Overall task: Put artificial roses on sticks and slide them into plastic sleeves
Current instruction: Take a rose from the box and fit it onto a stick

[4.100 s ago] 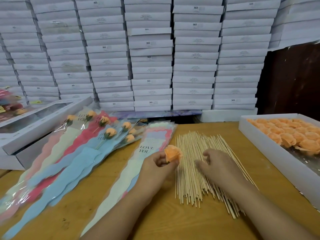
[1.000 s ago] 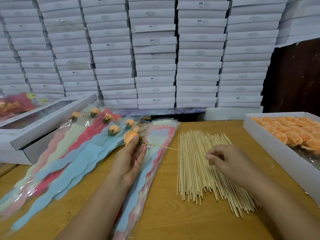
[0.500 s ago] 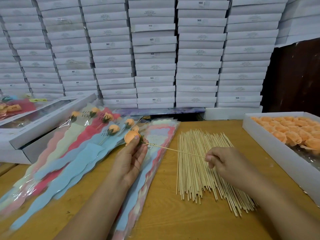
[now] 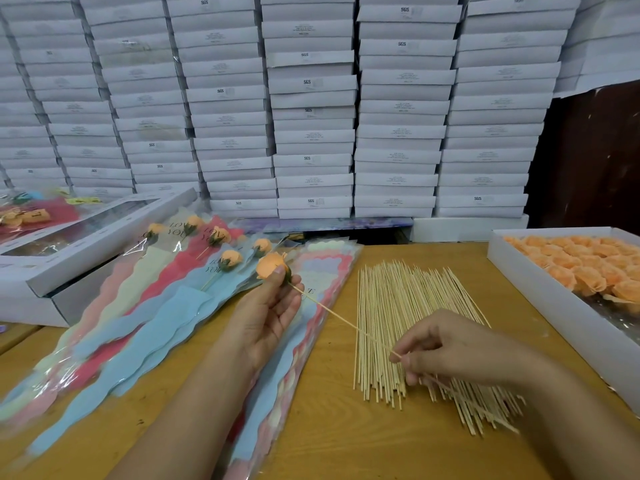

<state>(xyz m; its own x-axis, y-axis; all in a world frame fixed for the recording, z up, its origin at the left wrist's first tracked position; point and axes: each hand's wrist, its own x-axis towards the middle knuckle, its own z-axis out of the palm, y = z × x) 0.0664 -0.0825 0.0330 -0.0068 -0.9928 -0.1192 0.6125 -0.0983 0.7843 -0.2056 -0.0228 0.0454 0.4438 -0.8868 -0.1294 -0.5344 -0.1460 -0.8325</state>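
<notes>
Fingers point(image 4: 277, 273) of my left hand point(image 4: 266, 313) pinch the orange rose point(image 4: 270, 265) at its green base, thumb tip against the bloom, the remaining fingers loosely extended below it. Fingers of my right hand point(image 4: 446, 344) are curled and pinch the lower end of the stick point(image 4: 339, 317) between thumb and forefinger. The stick runs straight from the rose base down and to the right into that pinch; rose and stick are joined and held clear of the tabletop point(image 4: 329, 438).

I note the following positions:

1. The rose is above the top end of the stack of empty sleeves point(image 4: 311, 306), which lies flat under my left hand and forearm.
2. The bundle of loose sticks point(image 4: 391, 323) lies on the tabletop just beside the sleeve stack, partly under my right hand.
3. The white tray point(image 4: 554, 306) at the right edge holds rows of orange rose heads point(image 4: 588, 261).
4. Finished sleeved roses point(image 4: 194, 268) are fanned out to the left of the empty sleeves, buds toward the far side; some sleeves read "LOVE YOU".
5. A windowed white box point(image 4: 97, 244) rests at far left, touching the fanned sleeves.
6. Stacked white boxes point(image 4: 311, 109) fill the background behind the tabletop.
</notes>
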